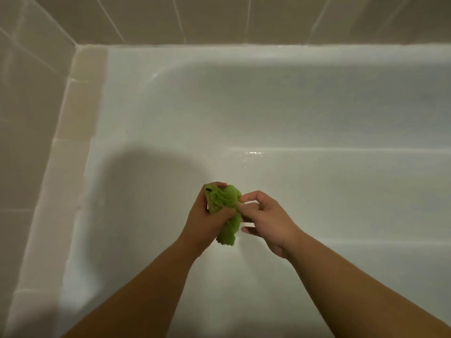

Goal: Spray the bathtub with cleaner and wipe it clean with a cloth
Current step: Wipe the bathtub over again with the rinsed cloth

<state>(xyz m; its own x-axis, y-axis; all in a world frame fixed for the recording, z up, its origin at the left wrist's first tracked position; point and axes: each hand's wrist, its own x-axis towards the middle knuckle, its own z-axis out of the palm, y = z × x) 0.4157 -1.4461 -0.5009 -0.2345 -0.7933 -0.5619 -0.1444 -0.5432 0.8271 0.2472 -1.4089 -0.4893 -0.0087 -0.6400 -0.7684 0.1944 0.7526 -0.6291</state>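
Note:
A crumpled green cloth (225, 211) is held in the air above the white bathtub (317, 113). My left hand (207, 220) grips the cloth, fingers curled over its top and thumb pressed into its middle. My right hand (266, 220) is just to the right, its thumb and forefinger pinching the cloth's right edge while the other fingers are loosely curled. The cloth's lower end hangs below my left hand. A wet glint shows on the tub floor (253, 153) beyond the hands. No spray bottle is in view.
Beige tiled walls (36, 118) close the tub on the left and at the back. A tiled ledge (66, 191) runs down the tub's left end. The tub floor stretches off to the right.

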